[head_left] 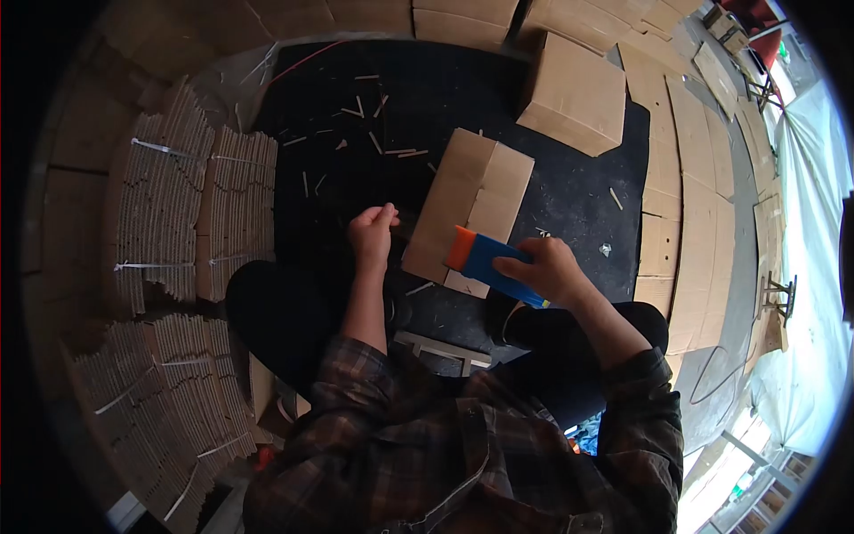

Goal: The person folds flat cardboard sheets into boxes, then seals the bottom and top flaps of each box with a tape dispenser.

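A closed cardboard box (458, 191) lies in front of me on the black mat, its top seam running lengthwise. My right hand (550, 270) grips a blue-and-orange tape dispenser (498, 263) whose orange end reaches over the near part of the box top. To the left of the box, my left hand (374, 233) is held up with its fingers curled closed. Anything inside those fingers is hidden.
Another cardboard box (578, 93) stands at the back right of the black mat (400, 80). Small wooden-looking strips (374, 142) are scattered there. Strapped stacks of flat cardboard (165, 200) line the left side; cardboard sheets (703, 214) cover the right. A small stool (445, 347) sits between my legs.
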A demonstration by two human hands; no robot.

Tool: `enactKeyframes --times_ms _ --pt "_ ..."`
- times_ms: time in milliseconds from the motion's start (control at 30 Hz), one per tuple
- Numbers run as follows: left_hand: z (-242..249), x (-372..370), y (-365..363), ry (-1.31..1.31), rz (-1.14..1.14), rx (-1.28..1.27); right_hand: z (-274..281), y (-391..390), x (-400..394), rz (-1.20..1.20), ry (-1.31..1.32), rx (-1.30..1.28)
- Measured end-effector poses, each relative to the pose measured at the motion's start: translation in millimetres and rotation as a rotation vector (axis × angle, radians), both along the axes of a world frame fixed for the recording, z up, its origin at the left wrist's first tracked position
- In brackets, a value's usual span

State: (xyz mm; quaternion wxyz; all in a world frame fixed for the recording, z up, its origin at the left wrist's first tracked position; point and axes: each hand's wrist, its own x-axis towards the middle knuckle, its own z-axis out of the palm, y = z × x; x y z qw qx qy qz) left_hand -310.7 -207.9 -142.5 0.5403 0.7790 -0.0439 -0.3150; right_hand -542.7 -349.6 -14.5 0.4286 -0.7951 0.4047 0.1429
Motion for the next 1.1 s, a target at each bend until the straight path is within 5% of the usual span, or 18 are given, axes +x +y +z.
enactKeyframes --times_ms 233,400,567,700,767,800,933,1033,1100 --pt "1 2 -3 -0.042 -0.038 0.063 -2 0 9 0.012 0.103 -0.058" --pt "-66 -6 -1 0.015 -0.067 0.002 -14 -3 20 0.042 0.202 -0.097" --pt "-84 -14 5 0.6 -0.042 -0.096 -19 -1 20 0.061 0.227 -0.132" --pt "-89 -9 14 0.462 -0.083 -0.104 -20 -2 18 0.057 0.196 -0.132" --pt "-49 11 18 0.839 0.052 -0.537 -22 -2 15 0.048 0.191 -0.128" --pt "-37 -11 12 0.234 -0.299 -0.242 -23 -3 15 0.037 0.205 -0.112" --pt "-18 -16 15 0.592 -0.354 -0.244 -22 -5 16 0.039 0.212 -0.068" --pt "-10 -15 12 0.51 -0.531 -0.079 -24 -5 14 0.024 0.193 -0.076" --pt "15 -28 17 0.164 -0.696 -0.12 -18 -7 16 0.024 0.212 -0.036"
